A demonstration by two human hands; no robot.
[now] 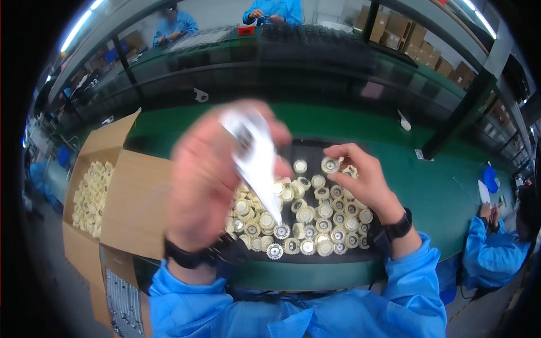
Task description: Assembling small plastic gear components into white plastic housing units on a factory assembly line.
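Raised close to the camera, my left hand (205,169) is closed around a white pointed plastic part (256,160) with a dark round spot near its wide end. Both are smeared by motion. Over the right side of a black mat, my right hand (363,177) pinches a cream-coloured gear (330,165) with a grey metal centre between thumb and fingers. Below the hands, many similar gears (324,225) lie loosely heaped on the mat, some flat and some on edge. My left hand hides part of the heap.
An open cardboard box (138,197) with many cream parts (93,191) stands at left. White parts (404,121) lie on the green bench (439,186), near a metal post (462,112). Co-workers sit across the bench and at right (496,256). A red box (245,30) is at the back.
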